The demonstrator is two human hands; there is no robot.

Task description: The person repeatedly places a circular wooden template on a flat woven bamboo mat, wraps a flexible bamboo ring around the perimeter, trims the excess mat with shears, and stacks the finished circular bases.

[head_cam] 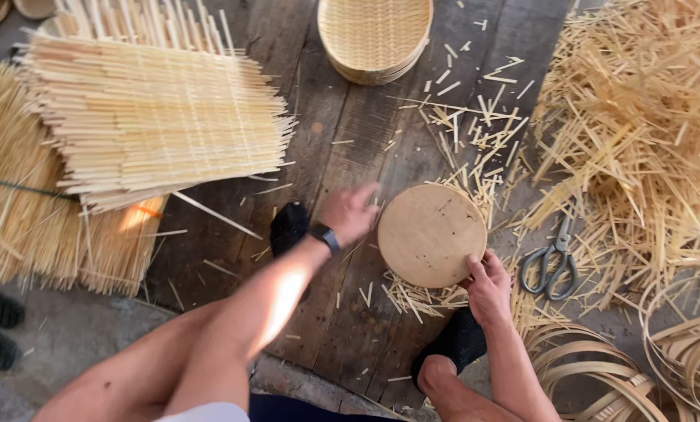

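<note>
A round wooden disc lies flat on the dark wooden floor, over a scatter of cut bamboo bits. My right hand rests on the disc's near right edge, fingers curled against the rim. My left hand, with a black watch on the wrist, hovers just left of the disc with fingers spread and looks blurred; it holds nothing. My feet in black socks sit left and below the disc.
A stack of woven bamboo mats lies at the upper left, over bundled strips. Nested woven baskets stand at the top. Scissors lie right of the disc, beside a heap of offcuts. Bamboo hoops fill the lower right.
</note>
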